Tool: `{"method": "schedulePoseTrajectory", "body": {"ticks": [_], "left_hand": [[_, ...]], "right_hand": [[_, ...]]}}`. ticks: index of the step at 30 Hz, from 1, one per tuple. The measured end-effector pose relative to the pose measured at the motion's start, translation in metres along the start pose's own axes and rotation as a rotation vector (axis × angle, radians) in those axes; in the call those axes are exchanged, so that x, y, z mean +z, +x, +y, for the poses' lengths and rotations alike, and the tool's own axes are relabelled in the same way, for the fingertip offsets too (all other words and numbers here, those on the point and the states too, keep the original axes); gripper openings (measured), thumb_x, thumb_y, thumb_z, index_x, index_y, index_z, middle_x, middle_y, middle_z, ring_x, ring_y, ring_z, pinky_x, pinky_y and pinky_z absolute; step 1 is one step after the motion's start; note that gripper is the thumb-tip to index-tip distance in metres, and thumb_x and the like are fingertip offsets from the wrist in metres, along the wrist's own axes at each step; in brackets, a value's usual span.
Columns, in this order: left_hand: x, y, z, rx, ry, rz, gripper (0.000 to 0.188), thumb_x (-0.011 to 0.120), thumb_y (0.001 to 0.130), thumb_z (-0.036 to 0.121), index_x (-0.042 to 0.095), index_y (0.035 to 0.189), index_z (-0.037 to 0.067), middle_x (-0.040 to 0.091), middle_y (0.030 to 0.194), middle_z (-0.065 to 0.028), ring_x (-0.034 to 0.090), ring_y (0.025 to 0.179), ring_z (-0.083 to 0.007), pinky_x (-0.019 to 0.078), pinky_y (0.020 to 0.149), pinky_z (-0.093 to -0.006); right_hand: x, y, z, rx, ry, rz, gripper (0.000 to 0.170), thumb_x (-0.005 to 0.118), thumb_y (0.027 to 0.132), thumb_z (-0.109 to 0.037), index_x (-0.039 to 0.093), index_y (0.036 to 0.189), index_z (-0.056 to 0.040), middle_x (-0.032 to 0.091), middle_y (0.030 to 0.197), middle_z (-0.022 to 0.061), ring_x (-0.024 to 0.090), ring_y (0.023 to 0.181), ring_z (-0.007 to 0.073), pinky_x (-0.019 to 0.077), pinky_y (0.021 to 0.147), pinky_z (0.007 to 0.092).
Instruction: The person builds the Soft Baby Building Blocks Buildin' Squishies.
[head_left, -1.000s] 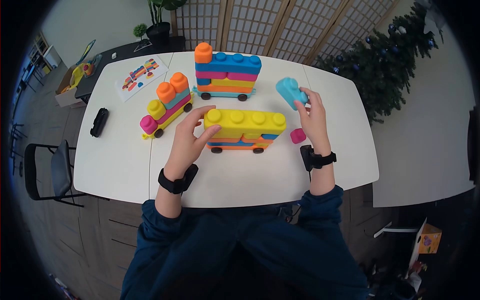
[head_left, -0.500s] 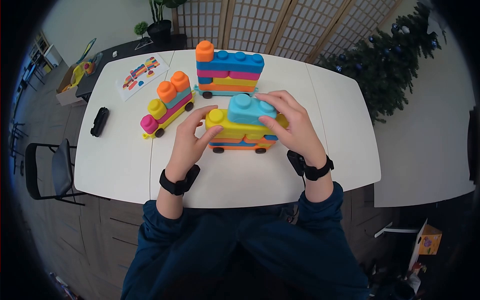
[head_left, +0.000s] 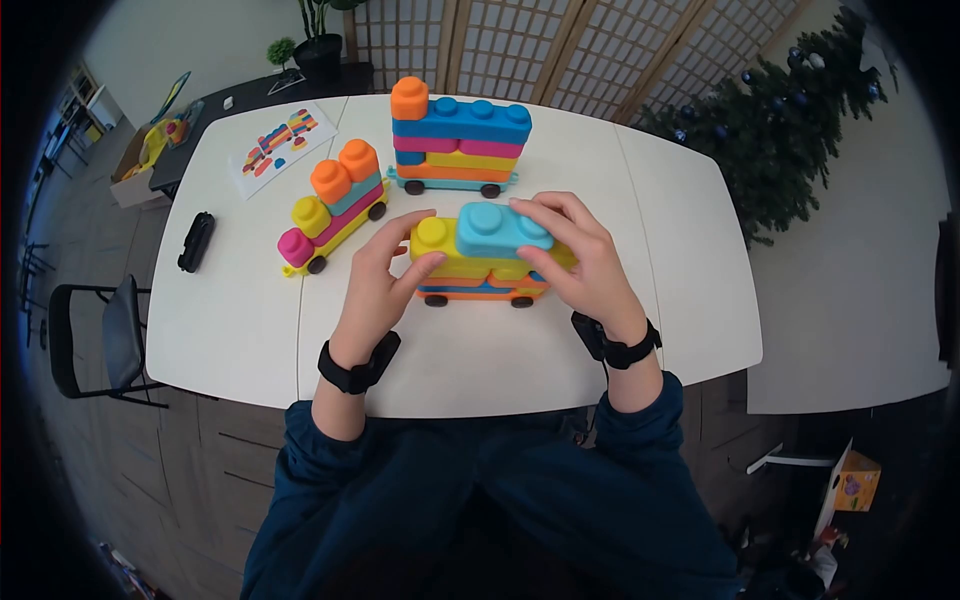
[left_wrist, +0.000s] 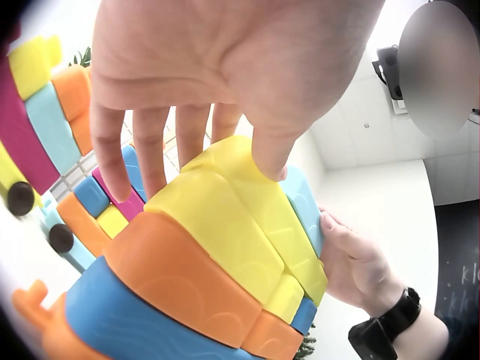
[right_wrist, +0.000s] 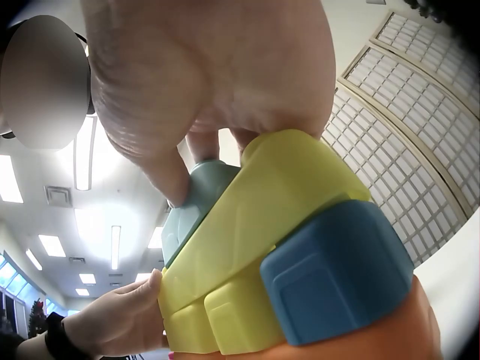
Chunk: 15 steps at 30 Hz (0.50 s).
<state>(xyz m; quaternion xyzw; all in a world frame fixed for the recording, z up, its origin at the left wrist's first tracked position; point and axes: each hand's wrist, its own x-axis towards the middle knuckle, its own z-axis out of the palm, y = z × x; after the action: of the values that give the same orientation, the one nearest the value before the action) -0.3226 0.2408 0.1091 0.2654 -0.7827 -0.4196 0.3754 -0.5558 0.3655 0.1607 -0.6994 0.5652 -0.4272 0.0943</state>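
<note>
A wheeled stack of toy building blocks stands in front of me, with an orange base point(head_left: 470, 295) and a long yellow brick point(head_left: 430, 255) on top. My left hand point(head_left: 378, 275) holds the left end of that yellow brick, thumb on the near side and fingers on the far side. On the yellow brick's right part sits a light blue sloped brick point(head_left: 485, 230), flush against it. My right hand point(head_left: 585, 262) pinches the light blue brick between thumb and fingers. From the right wrist, the light blue brick point(right_wrist: 199, 199) shows under the thumb.
Behind stands a taller wheeled block stack point(head_left: 460, 150) with an orange block at its left end. Left of it is a smaller block car point(head_left: 340, 215). A picture sheet point(head_left: 280, 150) and a black case point(head_left: 196, 242) lie on the left of the white table point(head_left: 230, 330).
My right hand has brought the light blue brick leftward from the air and lowered it onto the yellow brick. The small pink block is now hidden behind that hand. My left hand has stayed put.
</note>
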Motion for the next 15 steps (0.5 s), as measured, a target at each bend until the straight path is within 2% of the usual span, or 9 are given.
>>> {"method": "schedulePoseTrajectory", "body": {"ticks": [9,11,15], "left_hand": [[-0.001,0.0,0.0,-0.01,0.004,-0.01,0.047,0.076,0.095,0.023,0.063,0.136,0.006,0.07,0.123,-0.0093,0.068,0.111,-0.0209,0.0542,0.095,-0.0363],[-0.001,0.0,0.0,-0.009,0.009,-0.012,0.047,0.076,0.094,0.023,0.063,0.136,0.007,0.07,0.124,-0.0092,0.068,0.111,-0.021,0.0541,0.096,-0.0363],[0.001,0.0,-0.002,0.004,0.028,-0.002,0.047,0.076,0.094,0.023,0.063,0.136,0.007,0.07,0.124,-0.0091,0.067,0.111,-0.0213,0.0539,0.096,-0.036]], "right_hand": [[0.007,-0.005,0.003,-0.023,-0.019,0.052,0.05,0.074,0.091,-0.009,0.063,0.14,-0.0078,0.059,0.123,0.0137,0.063,0.108,0.028,0.053,0.092,0.036],[0.004,-0.006,0.001,0.032,-0.033,0.021,0.051,0.073,0.093,-0.013,0.061,0.143,-0.0082,0.06,0.129,0.0152,0.062,0.115,0.0305,0.0515,0.098,0.0372],[-0.01,-0.013,0.012,-0.022,-0.038,0.062,0.052,0.072,0.094,-0.015,0.059,0.144,-0.0079,0.059,0.138,0.0177,0.06,0.125,0.0342,0.0485,0.105,0.0395]]}}
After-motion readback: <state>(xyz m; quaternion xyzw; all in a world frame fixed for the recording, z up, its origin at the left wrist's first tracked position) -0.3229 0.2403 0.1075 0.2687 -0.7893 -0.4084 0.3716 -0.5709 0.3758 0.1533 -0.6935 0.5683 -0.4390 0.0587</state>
